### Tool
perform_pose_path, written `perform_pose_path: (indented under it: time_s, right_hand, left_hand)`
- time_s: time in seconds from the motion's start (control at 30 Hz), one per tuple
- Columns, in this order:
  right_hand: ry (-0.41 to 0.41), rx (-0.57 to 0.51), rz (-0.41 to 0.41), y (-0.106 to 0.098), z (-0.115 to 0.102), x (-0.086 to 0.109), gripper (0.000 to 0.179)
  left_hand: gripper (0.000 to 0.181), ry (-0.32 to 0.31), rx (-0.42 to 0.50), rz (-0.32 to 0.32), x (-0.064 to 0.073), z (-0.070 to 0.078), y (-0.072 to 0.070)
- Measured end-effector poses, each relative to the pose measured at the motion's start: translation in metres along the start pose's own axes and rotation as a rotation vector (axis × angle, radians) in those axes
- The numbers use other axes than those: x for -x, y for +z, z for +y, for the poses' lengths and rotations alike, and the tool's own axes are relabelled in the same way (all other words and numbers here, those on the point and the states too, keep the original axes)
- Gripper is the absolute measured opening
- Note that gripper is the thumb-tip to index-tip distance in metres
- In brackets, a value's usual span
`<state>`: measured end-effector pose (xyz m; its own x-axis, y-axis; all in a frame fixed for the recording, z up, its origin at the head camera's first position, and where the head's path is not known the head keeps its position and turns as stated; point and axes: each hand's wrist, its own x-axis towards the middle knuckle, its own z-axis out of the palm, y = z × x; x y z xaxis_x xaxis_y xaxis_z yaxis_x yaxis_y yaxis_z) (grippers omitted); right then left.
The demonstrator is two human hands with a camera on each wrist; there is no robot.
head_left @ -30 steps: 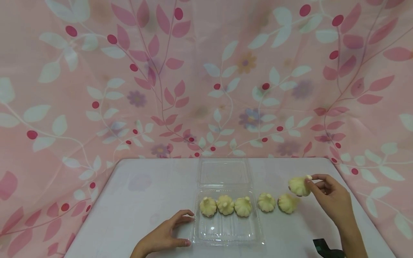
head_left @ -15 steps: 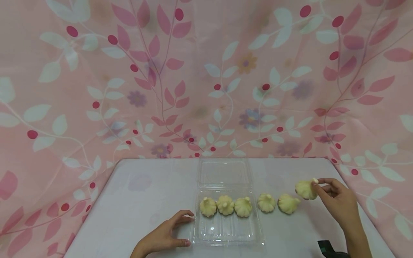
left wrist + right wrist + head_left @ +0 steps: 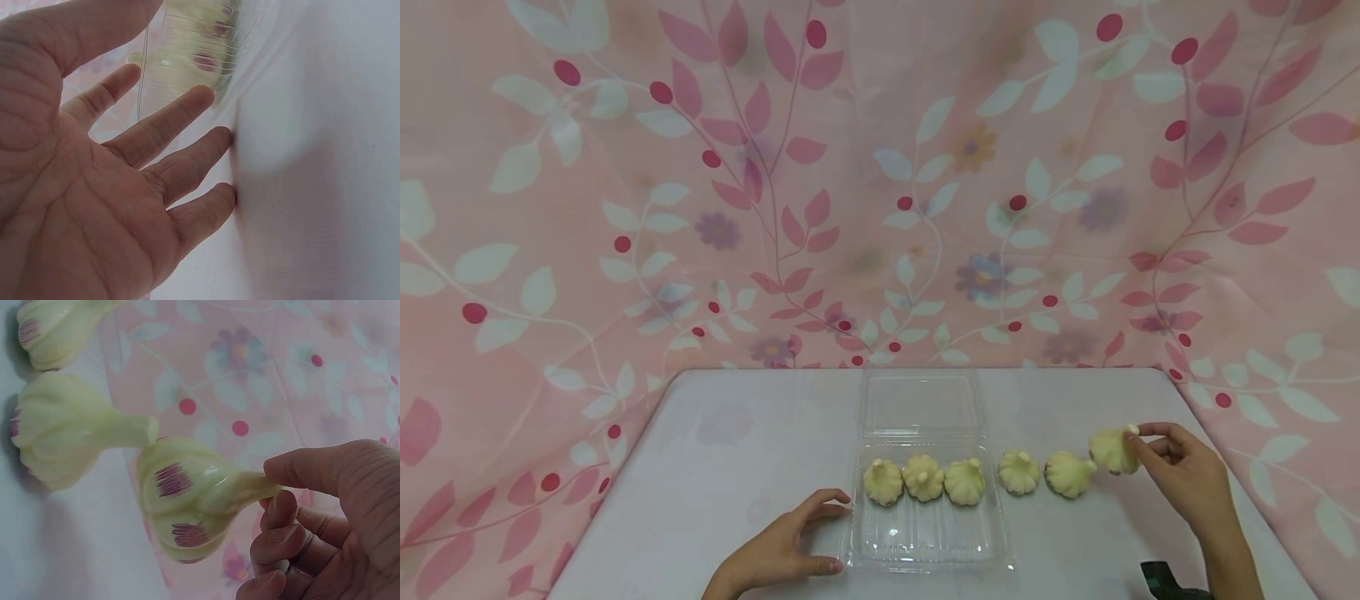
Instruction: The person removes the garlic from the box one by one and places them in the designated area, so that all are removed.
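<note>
My right hand [image 3: 1187,475] pinches a pale garlic bulb [image 3: 187,500] by its stem, between thumb and fingers; purple streaks mark its side. In the head view that bulb is at the right end of a row, beside another garlic bulb [image 3: 1067,475] on the table. A further garlic bulb [image 3: 1018,472] lies nearer the clear plastic box [image 3: 932,542]. Inside the box, three garlic bulbs [image 3: 923,477] sit side by side along the back. My left hand [image 3: 786,542] rests at the box's left side, its fingers [image 3: 181,169] spread and holding nothing.
The box's lid [image 3: 922,404] lies folded back behind it. White table [image 3: 737,450] surrounds the box, and a pink floral cloth [image 3: 850,183] hangs behind. A dark strap [image 3: 1165,579] shows by the right wrist.
My right hand has moved right, then slightly down toward the table, with the garlic bulb in its grip. The left hand and the box have stayed in place.
</note>
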<state>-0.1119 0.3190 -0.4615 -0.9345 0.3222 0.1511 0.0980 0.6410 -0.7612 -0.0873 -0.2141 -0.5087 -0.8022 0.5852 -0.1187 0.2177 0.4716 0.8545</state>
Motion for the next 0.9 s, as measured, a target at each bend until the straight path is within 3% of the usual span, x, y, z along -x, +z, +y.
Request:
perform_pose_path:
  time_s: [0.6,0.9]
  right_hand:
    - [0.015,0.116,-0.08,0.01,0.023,0.0,0.043]
    - [0.046,0.162,-0.178,0.011,0.026,-0.002,0.047]
  left_hand:
    - [0.075,0.042,0.0,0.001,-0.001,-0.003,0.0]
    - [0.075,0.04,-0.007,0.001,-0.001,-0.006,0.0]
